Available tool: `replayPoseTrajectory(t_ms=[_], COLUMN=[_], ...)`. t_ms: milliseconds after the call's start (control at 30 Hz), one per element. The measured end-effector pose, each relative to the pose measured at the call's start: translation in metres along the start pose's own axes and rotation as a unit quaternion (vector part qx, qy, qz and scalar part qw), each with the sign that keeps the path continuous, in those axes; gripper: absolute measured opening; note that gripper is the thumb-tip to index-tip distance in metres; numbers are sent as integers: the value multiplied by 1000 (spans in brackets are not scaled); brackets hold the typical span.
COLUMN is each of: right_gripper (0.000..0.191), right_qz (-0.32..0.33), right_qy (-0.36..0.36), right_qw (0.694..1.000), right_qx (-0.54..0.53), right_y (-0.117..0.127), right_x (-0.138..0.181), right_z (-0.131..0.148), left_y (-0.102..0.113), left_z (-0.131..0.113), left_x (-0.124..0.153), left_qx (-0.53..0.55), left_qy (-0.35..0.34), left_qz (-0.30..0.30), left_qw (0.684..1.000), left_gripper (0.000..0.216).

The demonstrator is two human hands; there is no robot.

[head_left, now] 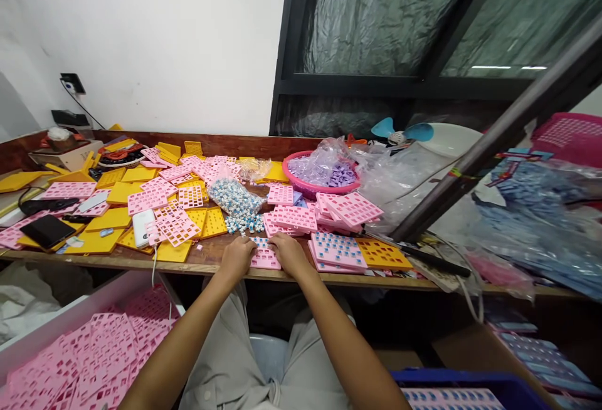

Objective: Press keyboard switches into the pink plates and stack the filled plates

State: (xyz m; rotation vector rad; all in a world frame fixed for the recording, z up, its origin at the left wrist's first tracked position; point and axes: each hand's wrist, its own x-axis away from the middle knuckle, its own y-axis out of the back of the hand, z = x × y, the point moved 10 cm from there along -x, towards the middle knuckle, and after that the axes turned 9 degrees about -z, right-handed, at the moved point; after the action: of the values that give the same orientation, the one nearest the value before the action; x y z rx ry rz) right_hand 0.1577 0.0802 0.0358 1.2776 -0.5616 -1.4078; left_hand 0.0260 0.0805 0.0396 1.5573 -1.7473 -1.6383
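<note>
A pink plate with square openings (266, 259) lies flat at the table's front edge, and blue-and-white pieces sit in its far rows. My left hand (239, 254) rests on its left side, fingers curled together over the far left part. On the far right part is my right hand (285, 252), its fingers bent and close together. Anything tiny between the fingertips of either hand is hidden. Just beyond the hands, small blue-and-white pieces (244, 223) spill from a clear plastic bag (230, 194). Right of my right hand, a pink plate filled with blue pieces (337, 251) tops a short stack.
Yellow plates (120, 219) and pink plates cover the left of the table, with a phone (47, 232) and a white power bank (143, 228). A pink basket (322, 189) holds purple pieces. A slanted metal pole (451, 178) stands right. Below left is a box of pink sheets (89, 360).
</note>
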Motion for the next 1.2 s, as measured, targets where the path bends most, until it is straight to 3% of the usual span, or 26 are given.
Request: replayPoseTrajectory(t_ms=[133, 333, 567, 733, 933, 1100, 1200], right_gripper=[23, 28, 27, 27, 25, 16, 10], right_qz=[88, 112, 42, 6, -13, 115, 131], right_qy=[25, 46, 32, 36, 36, 55, 66], right_qw=[991, 977, 986, 994, 999, 990, 988], right_qx=[102, 176, 160, 107, 24, 61, 56], right_y=[0, 1, -3, -2, 5, -30, -40], right_x=[-11, -14, 7, 14, -40, -87, -97], right_z=[11, 22, 22, 14, 20, 38, 42], left_y=[0, 6, 9, 11, 9, 7, 9], left_z=[3, 3, -6, 1, -4, -22, -33], left_x=[3, 9, 13, 14, 12, 20, 30], left_qx=[36, 35, -16, 5, -36, -114, -120], left_qy=[29, 32, 12, 55, 29, -42, -72], left_qz=[-39, -81, -94, -105, -92, -92, -95], left_qw=[998, 996, 995, 993, 995, 988, 986], left_gripper=[14, 18, 21, 19, 23, 22, 25])
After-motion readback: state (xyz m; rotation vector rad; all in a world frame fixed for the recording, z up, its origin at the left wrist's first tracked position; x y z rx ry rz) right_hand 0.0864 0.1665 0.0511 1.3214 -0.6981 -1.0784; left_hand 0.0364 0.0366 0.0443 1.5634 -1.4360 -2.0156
